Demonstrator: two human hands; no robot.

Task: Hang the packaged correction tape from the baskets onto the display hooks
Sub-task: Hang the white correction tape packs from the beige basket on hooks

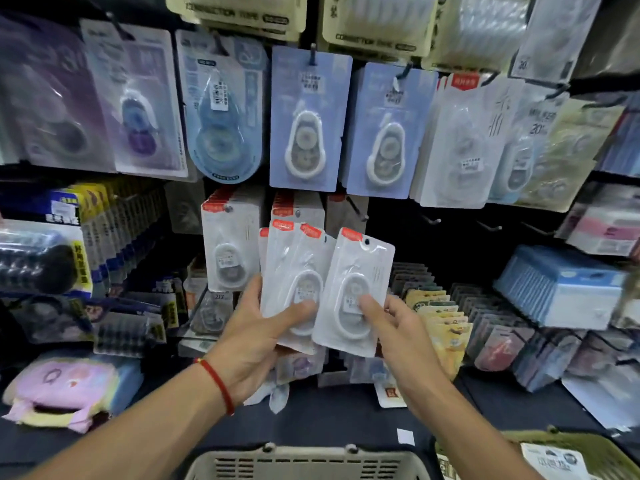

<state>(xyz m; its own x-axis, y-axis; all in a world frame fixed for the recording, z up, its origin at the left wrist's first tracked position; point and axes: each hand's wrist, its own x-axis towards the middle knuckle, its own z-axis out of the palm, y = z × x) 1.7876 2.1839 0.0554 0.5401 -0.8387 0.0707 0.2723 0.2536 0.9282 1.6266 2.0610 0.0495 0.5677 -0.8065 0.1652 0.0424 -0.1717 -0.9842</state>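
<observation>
My left hand (254,329) grips a fanned stack of white correction tape packs (294,268) with red top labels, thumb across the front. My right hand (393,329) pinches a single pack (356,271) of the same kind, tilted right, its hang hole at the top. Both are held before the lower row of the display. Two hooks there carry matching packs (230,244), (298,207). To their right bare hooks (358,209), (431,220), (490,226) stick out of the dark board.
Blue-carded tape packs (306,116) hang in the row above. A beige basket (308,462) sits at the bottom centre, a green basket (588,445) with packets at the bottom right. Stacked stationery fills the shelf on both sides, with a pink pouch (65,386) at left.
</observation>
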